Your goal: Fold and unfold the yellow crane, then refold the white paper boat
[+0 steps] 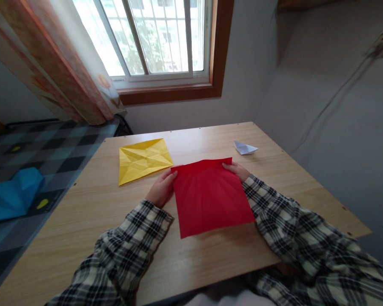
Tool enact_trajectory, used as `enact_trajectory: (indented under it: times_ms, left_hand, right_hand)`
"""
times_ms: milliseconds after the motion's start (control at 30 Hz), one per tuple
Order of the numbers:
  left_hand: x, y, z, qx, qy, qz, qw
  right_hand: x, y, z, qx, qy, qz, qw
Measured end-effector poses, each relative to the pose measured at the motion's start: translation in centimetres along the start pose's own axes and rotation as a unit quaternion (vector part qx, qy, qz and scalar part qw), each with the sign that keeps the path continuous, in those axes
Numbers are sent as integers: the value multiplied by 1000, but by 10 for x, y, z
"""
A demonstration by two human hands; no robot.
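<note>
Both of my hands hold up a square sheet of red paper [213,199] above the wooden table, its near edge hanging down toward me. Faint crease lines run across its face. My left hand [162,187] pinches the far left corner, thumb on top. At the far right corner my right hand [238,170] grips the sheet the same way, with its fingers mostly behind the paper. A creased yellow sheet of paper [145,160] lies on the table just beyond my left hand. Farther back on the right sits a small folded white paper piece [245,148].
The light wood tabletop [92,204] has its far edge near the wall under a window [159,38]. To the left, a blue folded paper [15,191] rests on a checked cloth surface [73,142]. A curtain [60,63] hangs at the left; a cable [332,102] runs along the right wall.
</note>
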State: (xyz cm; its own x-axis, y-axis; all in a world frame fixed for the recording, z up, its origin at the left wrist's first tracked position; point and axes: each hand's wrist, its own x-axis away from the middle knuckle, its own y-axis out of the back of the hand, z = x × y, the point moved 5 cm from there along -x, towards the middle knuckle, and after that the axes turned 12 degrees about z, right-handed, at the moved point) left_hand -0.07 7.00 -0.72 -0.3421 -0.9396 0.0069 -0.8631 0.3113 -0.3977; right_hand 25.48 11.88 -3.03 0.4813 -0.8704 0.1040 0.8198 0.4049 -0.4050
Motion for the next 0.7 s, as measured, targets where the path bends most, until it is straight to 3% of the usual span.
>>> enact_trajectory:
  times_ms: [500,700]
  left_hand:
    - [0,1,2,-2,24,-22,999]
    - [1,-8,2,-8,7,49,999]
  right_hand:
    - [6,-9,-3,-15,-15,10,1000]
    - [4,-1,1,-20,-15,-2,1000]
